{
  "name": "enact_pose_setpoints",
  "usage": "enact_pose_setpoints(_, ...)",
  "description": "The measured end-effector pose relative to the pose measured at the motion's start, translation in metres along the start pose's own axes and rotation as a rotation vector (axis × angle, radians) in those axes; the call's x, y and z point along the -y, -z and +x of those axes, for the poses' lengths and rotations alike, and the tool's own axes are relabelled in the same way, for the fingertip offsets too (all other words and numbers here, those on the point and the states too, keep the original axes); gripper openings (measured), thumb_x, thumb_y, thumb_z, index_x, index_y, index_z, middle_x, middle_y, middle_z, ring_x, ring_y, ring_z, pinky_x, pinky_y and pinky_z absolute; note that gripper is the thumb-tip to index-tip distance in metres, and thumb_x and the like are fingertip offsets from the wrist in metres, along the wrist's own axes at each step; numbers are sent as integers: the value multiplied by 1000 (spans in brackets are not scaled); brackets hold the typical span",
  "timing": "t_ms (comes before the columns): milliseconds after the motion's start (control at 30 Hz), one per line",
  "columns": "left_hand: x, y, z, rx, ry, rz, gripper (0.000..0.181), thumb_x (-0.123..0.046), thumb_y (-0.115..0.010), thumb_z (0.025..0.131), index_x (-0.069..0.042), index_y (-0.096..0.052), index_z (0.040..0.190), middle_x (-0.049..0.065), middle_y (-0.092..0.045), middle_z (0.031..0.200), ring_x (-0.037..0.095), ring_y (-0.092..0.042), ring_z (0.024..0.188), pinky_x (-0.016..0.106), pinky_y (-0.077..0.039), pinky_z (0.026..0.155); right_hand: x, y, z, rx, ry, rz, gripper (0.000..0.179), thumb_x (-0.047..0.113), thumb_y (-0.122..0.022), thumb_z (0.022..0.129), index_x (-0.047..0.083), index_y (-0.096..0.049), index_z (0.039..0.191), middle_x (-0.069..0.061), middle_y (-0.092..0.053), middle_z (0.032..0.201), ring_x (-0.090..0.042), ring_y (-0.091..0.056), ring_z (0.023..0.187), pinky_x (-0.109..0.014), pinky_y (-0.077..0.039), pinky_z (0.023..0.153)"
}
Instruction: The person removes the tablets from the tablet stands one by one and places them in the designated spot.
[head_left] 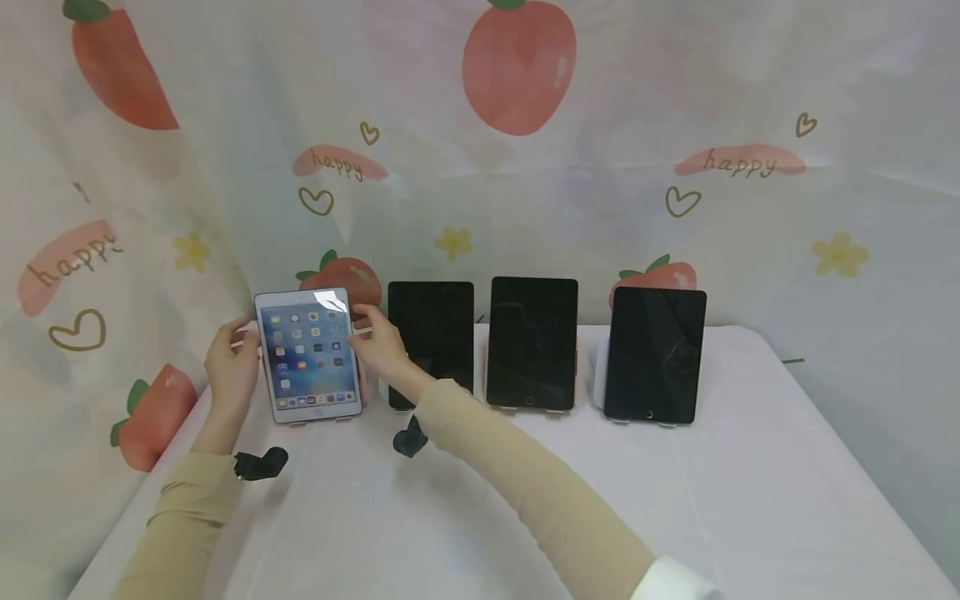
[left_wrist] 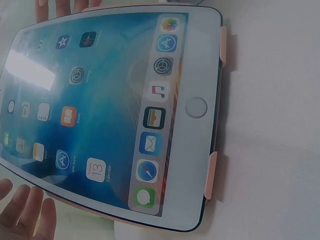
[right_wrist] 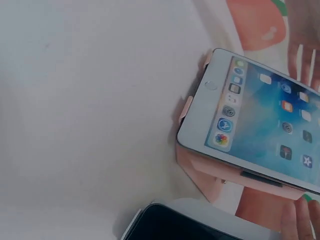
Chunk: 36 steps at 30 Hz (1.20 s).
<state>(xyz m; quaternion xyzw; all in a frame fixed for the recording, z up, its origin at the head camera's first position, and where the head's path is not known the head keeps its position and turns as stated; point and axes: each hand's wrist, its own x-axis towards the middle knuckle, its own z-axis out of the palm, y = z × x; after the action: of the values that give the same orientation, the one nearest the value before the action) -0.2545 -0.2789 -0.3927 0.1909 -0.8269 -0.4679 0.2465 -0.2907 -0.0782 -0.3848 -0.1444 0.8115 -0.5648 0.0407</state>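
A white-framed tablet with its home screen lit leans on a pink stand at the left end of the row. My left hand is at the tablet's left edge, its fingers fairly straight. At the right edge, my right hand has its thumb and fingers spread near the upper part of the frame. In the right wrist view, right-hand fingertips lie close to the tablet's side; contact is hard to tell. Pink stand lips support the tablet's bottom edge.
Three dark-screened tablets stand in a row to the right: one partly behind my right forearm, a middle one and a far right one. A white cloth covers the table. Behind hangs a fruit-printed curtain.
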Motion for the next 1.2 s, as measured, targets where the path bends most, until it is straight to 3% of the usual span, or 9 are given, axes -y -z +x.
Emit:
enact_pose_setpoints(100, 1, -1, 3, 11, 23, -40, 41, -21, -40, 101, -8, -51, 137, 15, -58, 121, -9, -48, 76, 3, -42, 64, 1, -1, 3, -1, -12, 21, 47, 10, -56, 95, 15, -43, 141, -11, -59, 124, -22, -62, 106, -29, -54, 85)
enact_pose_setpoints(267, 4, -4, 8, 37, 56, -118, 40, -22, -39, 102, -8, -49, 138, 4, -55, 111, -8, -50, 79, 7, -50, 70, 3, 1, 11, 0, -5, -7, 46, 10, -55, 95, 16, -44, 140, -10, -60, 120, -20, -61, 100, -26, -52, 80)
enact_pose_setpoints(467, 4, -4, 13, 38, 93, -186, 39, -21, -43, 101, -9, -50, 138, -12, -48, 95, -6, -51, 78, 4, -49, 68, 6, -1, 17, -10, -14, -16, 47, 10, -54, 96, 18, -44, 141, -9, -61, 116, -19, -61, 101, -27, -53, 83)
enact_pose_setpoints(700, 4, -5, 18, 52, 104, -162, 39, -20, -44, 101, -12, -50, 139, -12, -48, 96, -5, -50, 79, 6, -47, 69, 8, -5, 18, -43, -31, 2, 49, 10, -53, 96, 24, -43, 141, -8, -61, 111, -17, -60, 96, -29, -51, 82)
enact_pose_setpoints(900, 3, -9, 19, 60, 100, -128, 39, -21, -45, 101, -14, -50, 139, -9, -50, 99, -3, -49, 80, 11, -48, 73, 7, -2, 19, -17, -21, 9, 49, 10, -52, 96, 22, -41, 142, -10, -58, 115, -17, -56, 101, -31, -49, 87)
enact_pose_setpoints(1200, 2, -7, 19, 52, 90, -140, 38, -18, -47, 100, -13, -51, 137, -15, -49, 91, -2, -49, 80, 9, -45, 70, 6, -3, 23, -51, 12, 5, 44, 9, -52, 96, 21, -46, 138, -9, -60, 111, -16, -56, 95, -26, -47, 82)
